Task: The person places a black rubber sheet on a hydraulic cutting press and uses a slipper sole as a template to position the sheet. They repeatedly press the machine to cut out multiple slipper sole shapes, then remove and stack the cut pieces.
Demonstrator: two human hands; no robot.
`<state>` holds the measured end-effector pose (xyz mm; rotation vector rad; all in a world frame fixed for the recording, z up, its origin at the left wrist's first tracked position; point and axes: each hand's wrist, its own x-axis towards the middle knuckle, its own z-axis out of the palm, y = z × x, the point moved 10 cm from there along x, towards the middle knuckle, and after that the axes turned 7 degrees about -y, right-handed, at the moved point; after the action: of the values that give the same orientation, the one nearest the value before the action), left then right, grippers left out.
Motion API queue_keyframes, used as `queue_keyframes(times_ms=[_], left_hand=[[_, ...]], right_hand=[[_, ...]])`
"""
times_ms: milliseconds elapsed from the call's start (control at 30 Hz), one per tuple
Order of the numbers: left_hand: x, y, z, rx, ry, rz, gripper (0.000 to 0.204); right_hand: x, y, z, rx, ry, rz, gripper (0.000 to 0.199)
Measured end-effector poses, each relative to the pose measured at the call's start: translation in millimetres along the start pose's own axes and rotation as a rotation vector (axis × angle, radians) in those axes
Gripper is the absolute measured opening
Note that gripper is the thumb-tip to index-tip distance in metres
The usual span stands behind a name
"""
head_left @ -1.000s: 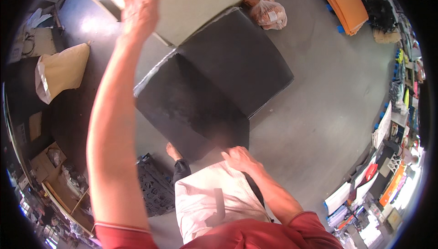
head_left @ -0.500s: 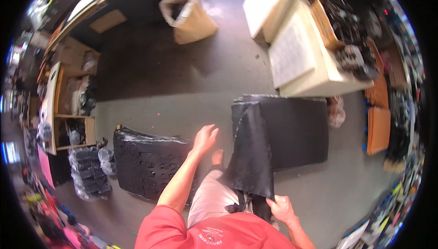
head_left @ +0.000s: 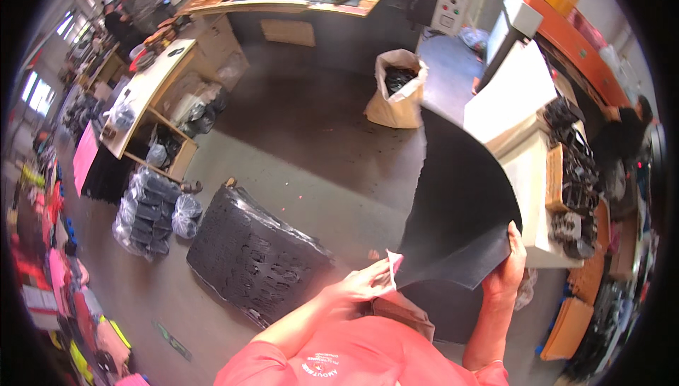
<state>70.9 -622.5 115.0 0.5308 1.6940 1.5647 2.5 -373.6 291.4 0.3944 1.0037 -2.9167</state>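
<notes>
A large black flexible sheet rises in a curve in front of me, its far end up near the white-topped bench. My right hand is closed on its near right corner. At its near left corner my left hand is closed, with a pinkish-beige flap showing at its fingers. I cannot tell whether that flap is the sheet's folded underside. Below the raised sheet, part of the black sheet stack shows. On the floor to the left lies a stack of black sheets with cut-out shapes.
A beige sack with black pieces inside stands ahead. The white-topped bench borders the right side, holding black items. Plastic-wrapped black bundles sit at the left by a wooden shelf. Another person is at the far right.
The black sheet, earlier hanging low beside my legs, is now lifted and spread ahead. My left hand, previously apart from it, has come to its near left corner. My view has swung right.
</notes>
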Motion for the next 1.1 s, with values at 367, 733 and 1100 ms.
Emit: queue_keyframes(times_ms=[367,733,1100], left_hand=[[85,182,-157,-0.041,0.056,0.173,0.068],[114,178,-303,0.091,0.545,0.495,0.038],[113,181,-515,-0.001,0.428,0.458,0.03]], right_hand=[[171,-5,5,-0.179,-0.066,0.04,0.03],[297,-21,119,-0.287,-0.262,-0.2,0.04],[290,-100,269,-0.647,0.372,-1.191,0.045]])
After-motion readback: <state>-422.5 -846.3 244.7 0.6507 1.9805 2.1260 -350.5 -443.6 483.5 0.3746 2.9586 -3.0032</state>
